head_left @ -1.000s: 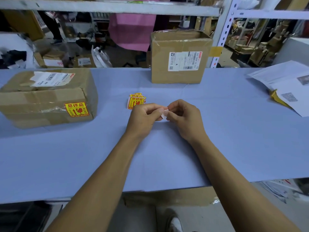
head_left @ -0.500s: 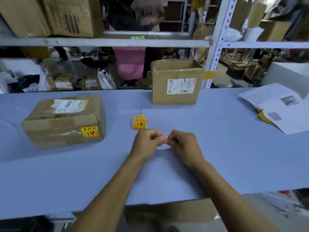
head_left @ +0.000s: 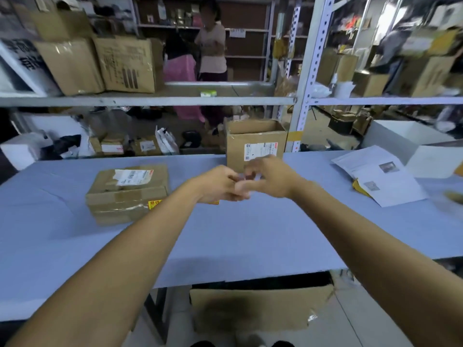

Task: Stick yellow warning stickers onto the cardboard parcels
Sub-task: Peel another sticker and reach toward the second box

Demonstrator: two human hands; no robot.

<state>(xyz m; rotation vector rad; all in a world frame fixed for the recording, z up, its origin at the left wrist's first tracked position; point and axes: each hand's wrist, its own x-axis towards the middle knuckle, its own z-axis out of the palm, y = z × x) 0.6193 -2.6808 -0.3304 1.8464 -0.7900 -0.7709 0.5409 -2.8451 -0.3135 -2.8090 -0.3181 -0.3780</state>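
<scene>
My left hand (head_left: pixel 220 185) and my right hand (head_left: pixel 269 177) meet above the middle of the blue table (head_left: pixel 250 241), fingertips pinched together on a small pale sticker piece (head_left: pixel 242 177), blurred by motion. Right behind my hands stands an upright cardboard parcel (head_left: pixel 255 136) with a white shipping label. A flat taped parcel (head_left: pixel 127 191) lies to the left; a yellow warning sticker (head_left: pixel 154 204) shows on its front face. The stack of yellow stickers (head_left: pixel 215 202) on the table is almost hidden under my left hand.
White printed papers (head_left: pixel 378 176) over a yellow envelope lie at the right, next to a white box (head_left: pixel 436 164). A metal shelf rack (head_left: pixel 150 100) with boxes runs behind the table. A person stands beyond it. A cardboard sheet (head_left: pixel 260 309) lies under the table.
My head has tilted up, so more of the shelves shows. Both hands have lifted off the table and moved forward toward the upright parcel, still pinched together on the sticker piece.
</scene>
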